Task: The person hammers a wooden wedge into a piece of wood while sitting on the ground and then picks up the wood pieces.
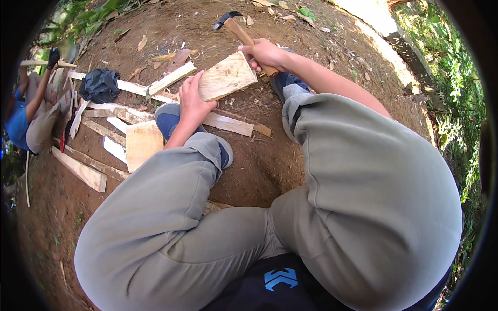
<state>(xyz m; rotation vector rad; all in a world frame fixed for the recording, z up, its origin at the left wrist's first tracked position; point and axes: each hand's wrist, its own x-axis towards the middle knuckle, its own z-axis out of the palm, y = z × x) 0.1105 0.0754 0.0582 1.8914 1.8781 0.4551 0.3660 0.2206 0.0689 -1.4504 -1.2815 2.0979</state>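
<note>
My right hand [264, 54] is closed round the wooden handle of a claw hammer [239, 32], whose black head points up and to the left. A pale rectangular wooden board [227, 78] lies between my two hands, tilted toward me. Against its left end rests my left hand [194, 98], fingers curled over the edge and gripping it. Under the board, a narrow wood strip [228, 123] lies on the dirt near my shoes. The right hand's fingertips are close to the board's right corner; whether they touch it I cannot tell.
Several wood strips [83, 168] and a square wooden piece [144, 145] are scattered at the left. A black plastic bag [100, 85] sits beyond them. At the far left, another person [31, 111] in a blue top holds a piece of wood. Dry leaves litter the dirt ground.
</note>
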